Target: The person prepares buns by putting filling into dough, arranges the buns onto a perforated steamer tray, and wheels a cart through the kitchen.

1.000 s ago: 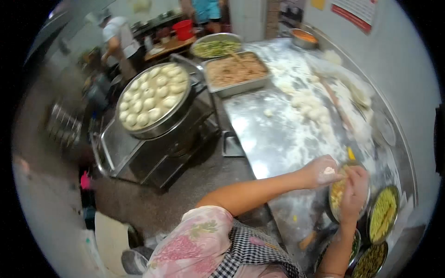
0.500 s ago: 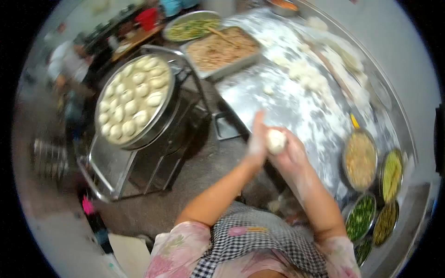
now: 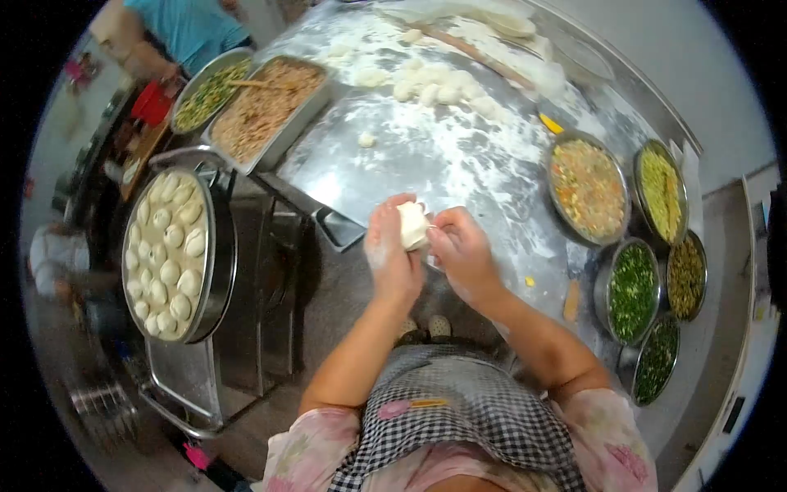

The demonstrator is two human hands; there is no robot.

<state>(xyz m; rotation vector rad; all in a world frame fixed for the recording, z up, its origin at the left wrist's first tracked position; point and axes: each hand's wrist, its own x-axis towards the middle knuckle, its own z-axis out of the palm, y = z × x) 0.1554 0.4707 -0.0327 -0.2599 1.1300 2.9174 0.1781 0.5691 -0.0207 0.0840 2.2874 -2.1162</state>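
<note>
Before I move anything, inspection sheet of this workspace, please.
Surface: metal table, floured; white dough pieces lie on it.
Job's things: dough in hand; five filling bowls at right; filling tray at the table's upper left, wooden stick in it.
Clutter: rolling pin at the back; yellow scrap near the front edge.
Hands: left hand cups the dough; right hand pinches its edge.
Cables: nothing seen.
Surroundings: round pan of buns on a cart at left; person in blue beyond the filling tray; blurred person far left.
</note>
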